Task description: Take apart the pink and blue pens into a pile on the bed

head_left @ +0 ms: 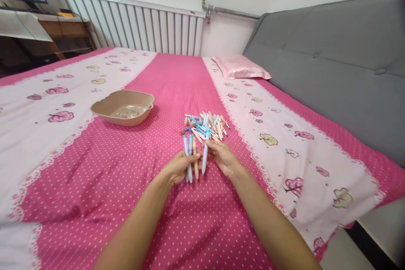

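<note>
Working remotely, my left hand [179, 167] clamps slim lavender, blue and peach plastic pens [190, 148]; my right hand [224, 158] pinches a pale-blue plastic pen [205, 160] beside them, near the jumbled pastel pen heap [209, 125]. I judge it's gathering; adding this one would call for easing the left grip

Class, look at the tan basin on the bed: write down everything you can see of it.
The basin is tan, smooth and plastic-looking, with rounded corners, sloping walls and an open top. A small lip juts from its right end. Pale, shiny patches show inside; whether they are reflections or small objects is unclear. It sits upright on the pink dotted bedspread, left of the heap of pens. Neither the left hand nor the right hand touches it.
</note>
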`<state>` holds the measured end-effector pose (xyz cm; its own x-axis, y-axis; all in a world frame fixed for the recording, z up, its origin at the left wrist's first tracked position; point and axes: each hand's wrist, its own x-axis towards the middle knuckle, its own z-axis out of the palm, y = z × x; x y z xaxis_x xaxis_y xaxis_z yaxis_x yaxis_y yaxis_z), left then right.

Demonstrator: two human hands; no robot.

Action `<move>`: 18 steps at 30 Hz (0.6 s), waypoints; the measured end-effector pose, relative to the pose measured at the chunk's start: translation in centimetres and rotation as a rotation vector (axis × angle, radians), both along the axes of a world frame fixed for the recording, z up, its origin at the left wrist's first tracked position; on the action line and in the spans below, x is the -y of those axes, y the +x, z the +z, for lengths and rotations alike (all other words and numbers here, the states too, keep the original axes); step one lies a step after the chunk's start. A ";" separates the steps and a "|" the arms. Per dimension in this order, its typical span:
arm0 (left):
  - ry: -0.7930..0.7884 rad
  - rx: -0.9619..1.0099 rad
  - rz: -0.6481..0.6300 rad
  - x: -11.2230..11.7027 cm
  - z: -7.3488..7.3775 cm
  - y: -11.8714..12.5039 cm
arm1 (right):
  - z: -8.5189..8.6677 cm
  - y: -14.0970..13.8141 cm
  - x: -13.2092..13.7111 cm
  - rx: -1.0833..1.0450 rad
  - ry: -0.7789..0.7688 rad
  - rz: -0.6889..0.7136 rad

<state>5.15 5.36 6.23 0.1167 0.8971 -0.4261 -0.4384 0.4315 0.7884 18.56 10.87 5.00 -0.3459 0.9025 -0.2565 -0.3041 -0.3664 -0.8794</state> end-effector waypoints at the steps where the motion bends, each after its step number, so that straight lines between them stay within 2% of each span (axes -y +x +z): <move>1: -0.024 -0.019 0.029 -0.2 -0.1 0.0 | 0.1 0.2 -0.1 -0.027 -0.023 -0.011; 5: -0.038 -0.068 0.149 -0.5 -0.3 0.1 | 0.2 0.5 0.0 -0.023 -0.051 -0.029; 11: 0.141 -0.206 0.085 -0.2 -0.7 0.6 | -0.3 -0.1 0.3 -0.036 -0.040 0.022; 18: 0.147 -0.296 0.174 -0.2 -1.1 0.7 | -0.2 -0.5 1.0 0.088 0.066 0.018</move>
<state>5.88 5.52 5.17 -0.1520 0.9467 -0.2841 -0.2386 0.2438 0.9400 18.09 9.91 4.83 -0.3407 0.9125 -0.2263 -0.2188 -0.3111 -0.9249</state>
